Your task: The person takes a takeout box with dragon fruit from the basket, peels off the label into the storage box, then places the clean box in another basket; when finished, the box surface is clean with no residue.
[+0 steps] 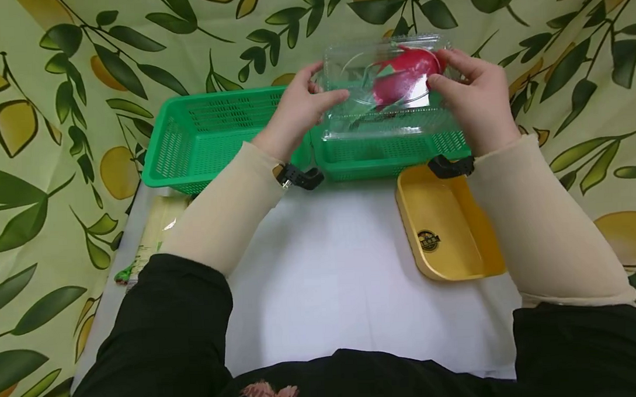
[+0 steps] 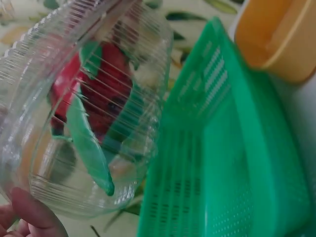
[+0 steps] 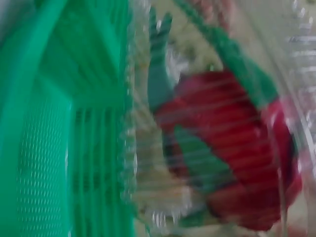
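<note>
A clear plastic clamshell box point(image 1: 345, 69) hangs over the right green basket point(image 1: 385, 166), held between both hands. Inside it lies a red dragon fruit point(image 1: 409, 72) with green scales, nearer the box's right end. My left hand point(image 1: 305, 102) grips the left end, its thumb on the near side and its other fingers partly hidden behind. At the right end my right hand point(image 1: 477, 90) pinches the box edge between thumb and fingers. Through the ribbed plastic, the left wrist view shows the fruit's long green scales point(image 2: 89, 140); the right wrist view shows its red skin point(image 3: 222, 118) up close.
Left of the box stands a second green basket point(image 1: 215, 123) with slotted walls. A yellow tray point(image 1: 447, 223) with a dark round mark sits below the right forearm. At the table's left edge lies a pale plastic packet point(image 1: 161, 224). Leaf-patterned cloth surrounds the white table point(image 1: 320, 268).
</note>
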`<state>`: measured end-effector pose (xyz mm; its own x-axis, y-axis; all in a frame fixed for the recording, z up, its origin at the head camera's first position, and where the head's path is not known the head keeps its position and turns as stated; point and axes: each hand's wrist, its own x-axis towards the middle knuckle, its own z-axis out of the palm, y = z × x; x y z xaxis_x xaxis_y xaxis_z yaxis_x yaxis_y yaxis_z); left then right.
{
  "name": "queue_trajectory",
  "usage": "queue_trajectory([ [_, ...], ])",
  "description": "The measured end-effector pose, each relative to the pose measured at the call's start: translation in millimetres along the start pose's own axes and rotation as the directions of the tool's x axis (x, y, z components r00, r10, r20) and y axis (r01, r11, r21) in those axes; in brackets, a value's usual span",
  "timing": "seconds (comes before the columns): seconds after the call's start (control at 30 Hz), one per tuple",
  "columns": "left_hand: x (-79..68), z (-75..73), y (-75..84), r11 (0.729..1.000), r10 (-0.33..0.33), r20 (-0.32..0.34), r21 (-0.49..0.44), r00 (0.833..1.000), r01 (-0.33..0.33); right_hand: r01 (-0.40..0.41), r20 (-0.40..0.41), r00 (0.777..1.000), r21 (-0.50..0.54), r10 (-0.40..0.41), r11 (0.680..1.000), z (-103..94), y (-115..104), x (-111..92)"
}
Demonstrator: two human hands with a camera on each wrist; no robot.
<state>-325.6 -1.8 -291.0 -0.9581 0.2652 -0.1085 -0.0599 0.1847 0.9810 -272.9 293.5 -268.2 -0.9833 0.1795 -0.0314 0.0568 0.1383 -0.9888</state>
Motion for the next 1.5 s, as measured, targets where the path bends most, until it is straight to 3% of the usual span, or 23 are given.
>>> queue_trajectory([
  [0.17, 31.7, 8.3, -4.1, 0.995, -0.097, 0.026, -0.003, 0.995, 0.097, -0.079, 0.027, 0.997, 0.03, 0.078, 0.996, -4.5, 9, 34],
  [0.33, 47.8, 15.0, -14.2, 0.986, -0.166, 0.051, 0.034, 0.985, 0.165, -0.155, 0.033, 0.987, -0.003, 0.155, 0.988, -7.7, 22, 56],
  [0.63, 60.8, 20.1, -23.3, 0.968, -0.244, 0.088, 0.077, 0.966, 0.238, -0.222, 0.049, 0.972, -0.143, 0.231, 0.964, -9.5, 39, 78],
  [1.07, 67.2, 35.0, -34.5, 0.926, -0.326, 0.043, 0.217, 0.944, 0.309, -0.315, 0.044, 0.943, -0.212, 0.331, 0.925, -12.4, 66, 85],
  [1.27, 68.4, 42.5, -40.0, 0.889, -0.343, 0.036, 0.336, 0.939, 0.312, -0.324, 0.07, 0.934, -0.252, 0.351, 0.912, -14.8, 75, 83],
  [1.5, 70.0, 47.2, -35.2, 0.792, -0.356, 0.051, 0.546, 0.933, 0.273, -0.356, 0.104, 0.919, -0.198, 0.38, 0.913, -18.6, 77, 84],
])
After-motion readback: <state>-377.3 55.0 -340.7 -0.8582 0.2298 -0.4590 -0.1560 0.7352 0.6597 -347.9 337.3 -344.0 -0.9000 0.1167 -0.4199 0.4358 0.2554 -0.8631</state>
